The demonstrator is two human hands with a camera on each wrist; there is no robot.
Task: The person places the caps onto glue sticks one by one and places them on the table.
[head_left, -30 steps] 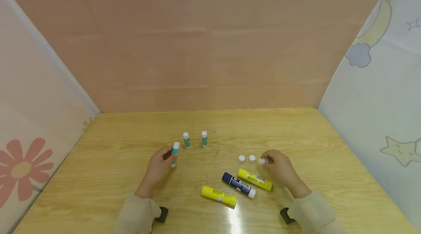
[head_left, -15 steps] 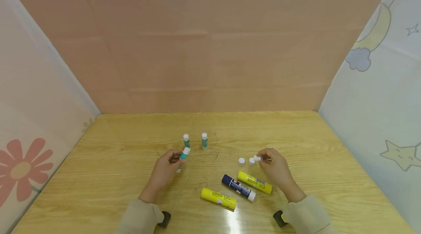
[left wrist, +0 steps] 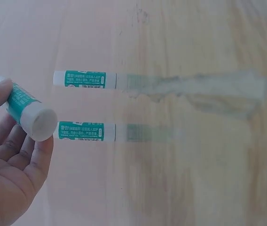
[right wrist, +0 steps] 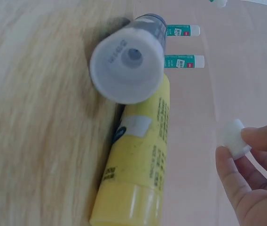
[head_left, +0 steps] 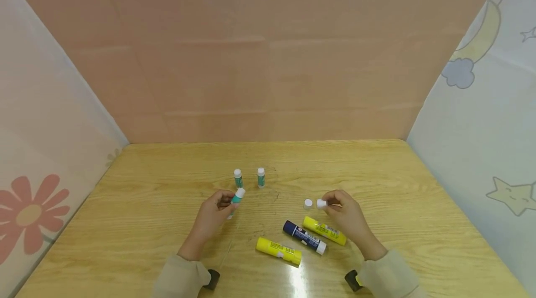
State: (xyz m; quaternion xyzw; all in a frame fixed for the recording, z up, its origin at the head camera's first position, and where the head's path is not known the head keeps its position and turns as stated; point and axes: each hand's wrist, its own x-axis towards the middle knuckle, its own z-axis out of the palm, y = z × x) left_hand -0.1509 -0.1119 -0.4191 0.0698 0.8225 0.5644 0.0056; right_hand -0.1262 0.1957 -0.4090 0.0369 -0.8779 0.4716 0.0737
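Note:
Tilted in my left hand (head_left: 212, 216) is a small green-and-white glue stick (left wrist: 23, 108), pinched between thumb and fingers, its white end facing the left wrist camera. Behind it two like glue sticks stand upright, one at left (head_left: 238, 179) and one at right (head_left: 261, 178). My right hand (head_left: 346, 212) pinches a small white cap (right wrist: 235, 139) between thumb and fingertips. Left of that hand, another white cap (head_left: 308, 203) sits on the table. A further cap seen earlier beside it is hidden behind the held one.
In front of the right hand lie a yellow tube (head_left: 324, 230), a dark blue tube with a white end (head_left: 304, 237) and a second yellow tube (head_left: 278, 251). They rest on a wooden table (head_left: 125, 223). Cloth hangings (head_left: 268, 56) stand behind and at both sides.
My right hand has moved left with the white cap, over where another cap stood. My left hand has shifted slightly right, and its glue stick leans further right.

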